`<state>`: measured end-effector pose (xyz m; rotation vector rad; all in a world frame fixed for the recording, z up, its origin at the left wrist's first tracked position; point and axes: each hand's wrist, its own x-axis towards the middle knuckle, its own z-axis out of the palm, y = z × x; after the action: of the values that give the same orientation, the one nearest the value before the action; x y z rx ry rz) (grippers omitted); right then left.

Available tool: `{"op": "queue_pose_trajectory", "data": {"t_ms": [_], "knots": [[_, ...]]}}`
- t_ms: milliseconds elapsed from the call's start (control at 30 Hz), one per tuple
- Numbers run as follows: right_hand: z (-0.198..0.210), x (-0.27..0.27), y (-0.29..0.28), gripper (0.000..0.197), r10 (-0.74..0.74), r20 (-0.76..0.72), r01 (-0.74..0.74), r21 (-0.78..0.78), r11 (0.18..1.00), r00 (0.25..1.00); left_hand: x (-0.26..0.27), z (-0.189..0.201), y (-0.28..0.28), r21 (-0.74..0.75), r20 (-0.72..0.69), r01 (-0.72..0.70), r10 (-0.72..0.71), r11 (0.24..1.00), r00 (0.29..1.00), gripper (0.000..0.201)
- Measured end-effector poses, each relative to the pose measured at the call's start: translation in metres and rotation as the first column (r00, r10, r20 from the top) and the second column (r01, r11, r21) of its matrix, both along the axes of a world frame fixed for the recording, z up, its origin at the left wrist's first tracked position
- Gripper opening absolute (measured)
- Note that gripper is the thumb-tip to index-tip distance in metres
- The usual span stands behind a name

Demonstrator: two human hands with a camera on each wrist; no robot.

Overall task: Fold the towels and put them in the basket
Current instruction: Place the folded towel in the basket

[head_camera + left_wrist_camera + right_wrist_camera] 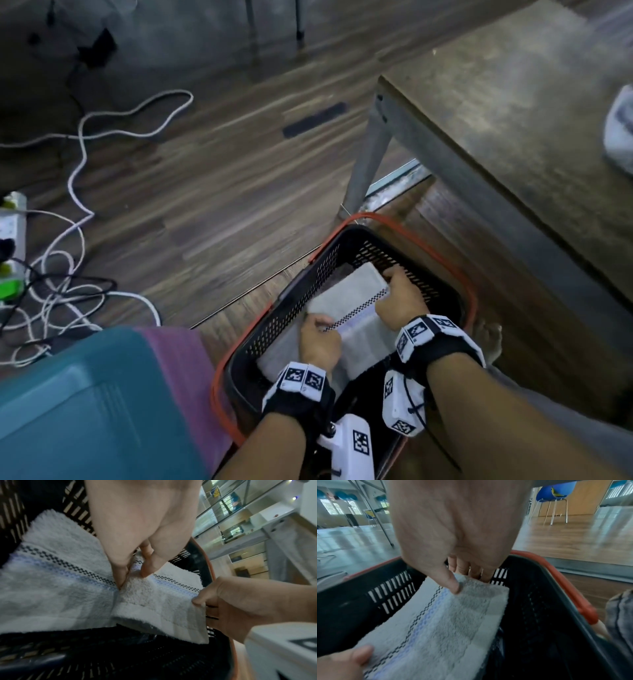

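A folded white towel [349, 291] with a dark checkered and blue stripe sits low inside the black slotted basket [308, 291], which has orange handles. My left hand [318, 325] pinches its near end, thumb and fingers closed on the terry [132, 580]. At the far end my right hand [394, 284] grips the towel [445, 622], thumb on top and fingers underneath [462, 584]. More white towelling [42, 601] lies under it in the basket. Another white towel [620, 126] rests on the table at the right edge.
The basket stands on the wooden floor beside the dark table [496, 120] and its grey leg [366, 157]. White cables [78, 171] and a power strip [13, 233] lie at the left. A teal surface [68, 394] is at the lower left.
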<state>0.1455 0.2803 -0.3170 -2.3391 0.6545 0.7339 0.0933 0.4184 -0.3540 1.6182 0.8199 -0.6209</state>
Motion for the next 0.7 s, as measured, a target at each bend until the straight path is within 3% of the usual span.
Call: {"op": "queue_pose_trajectory", "data": {"t_ms": [200,333,433,567,633,700], "knots": [[-0.024,0.011,-0.01,0.059,0.031,0.098,-0.049,0.183,0.982,0.995,0.011,-0.029,-0.024,-0.119,-0.052,-0.052,0.047,0.992,0.998,0.04],[-0.035,0.012,-0.014,0.06,0.071,0.142,-0.087,0.111,0.99,0.987,0.02,-0.045,-0.031,-0.143,-0.085,-0.045,0.033,0.989,0.996,0.045],[-0.047,0.001,-0.016,0.05,0.063,0.017,-0.063,0.007,0.998,0.998,0.024,-0.052,-0.027,-0.09,-0.083,-0.051,0.043,0.995,0.996,0.042],[-0.062,-0.019,-0.016,0.045,0.115,-0.252,-0.114,0.016,0.993,0.961,0.028,-0.054,-0.021,-0.033,-0.085,0.021,-0.024,0.999,0.996,0.037],[-0.066,-0.026,-0.016,0.05,0.128,-0.288,-0.115,0.064,0.991,0.949,0.029,-0.051,-0.02,0.001,-0.074,0.091,-0.09,0.996,0.993,0.034],[-0.067,-0.028,-0.018,0.052,0.12,-0.262,-0.1,0.088,0.991,0.958,0.03,-0.046,-0.018,0.152,-0.014,0.193,-0.194,0.969,0.981,0.027]]}}
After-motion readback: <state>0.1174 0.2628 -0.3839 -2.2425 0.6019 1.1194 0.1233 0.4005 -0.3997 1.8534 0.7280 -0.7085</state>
